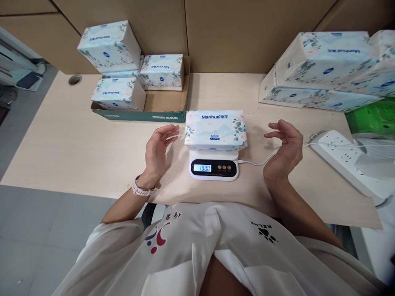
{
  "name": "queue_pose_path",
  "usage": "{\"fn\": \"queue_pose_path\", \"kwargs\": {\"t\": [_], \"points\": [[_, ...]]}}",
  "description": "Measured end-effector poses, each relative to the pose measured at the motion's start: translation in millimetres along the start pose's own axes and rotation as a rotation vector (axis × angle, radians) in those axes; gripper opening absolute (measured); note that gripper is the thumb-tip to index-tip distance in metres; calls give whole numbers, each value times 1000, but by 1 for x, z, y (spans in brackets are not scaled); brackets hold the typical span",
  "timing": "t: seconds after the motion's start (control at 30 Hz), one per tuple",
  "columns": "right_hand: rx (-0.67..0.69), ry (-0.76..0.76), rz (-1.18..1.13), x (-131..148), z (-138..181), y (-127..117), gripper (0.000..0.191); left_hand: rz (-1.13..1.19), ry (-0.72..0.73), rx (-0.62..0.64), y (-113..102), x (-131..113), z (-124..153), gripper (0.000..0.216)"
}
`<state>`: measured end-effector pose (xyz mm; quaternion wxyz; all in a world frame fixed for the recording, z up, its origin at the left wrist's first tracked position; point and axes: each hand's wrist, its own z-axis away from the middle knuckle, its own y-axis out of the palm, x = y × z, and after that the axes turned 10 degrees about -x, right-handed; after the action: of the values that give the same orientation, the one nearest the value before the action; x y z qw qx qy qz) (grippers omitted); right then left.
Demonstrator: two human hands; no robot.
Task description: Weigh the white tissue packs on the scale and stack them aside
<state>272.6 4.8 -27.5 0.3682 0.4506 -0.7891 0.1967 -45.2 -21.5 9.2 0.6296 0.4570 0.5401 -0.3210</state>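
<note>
A pale blue tissue pack [216,128] printed "Manhua" lies on a small white digital scale [214,169] whose lit display reads 100.0. My left hand [158,149] hovers just left of the pack, fingers spread and empty, a pink watch on the wrist. My right hand [284,146] is held open to the right of the pack, a short gap away, over the scale's white cable [255,163]. Neither hand touches the pack.
A shallow cardboard tray [166,106] at the back left holds several tissue packs [119,93]. More tissue packs [324,65] are stacked at the back right. A white power strip [339,158] with a red light lies on the right, by a green box [372,117]. The wooden table [77,152] meets a cardboard wall.
</note>
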Motion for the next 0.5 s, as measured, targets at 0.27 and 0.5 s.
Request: {"fn": "queue_pose_path", "kwargs": {"t": [0.27,0.5], "points": [[-7,16,50,3,1,1,49,-3,-9,-6,1,-1,1,46],[-15,24,91,5,0,3,50,-20,-13,4,0,-2,0,48]]}}
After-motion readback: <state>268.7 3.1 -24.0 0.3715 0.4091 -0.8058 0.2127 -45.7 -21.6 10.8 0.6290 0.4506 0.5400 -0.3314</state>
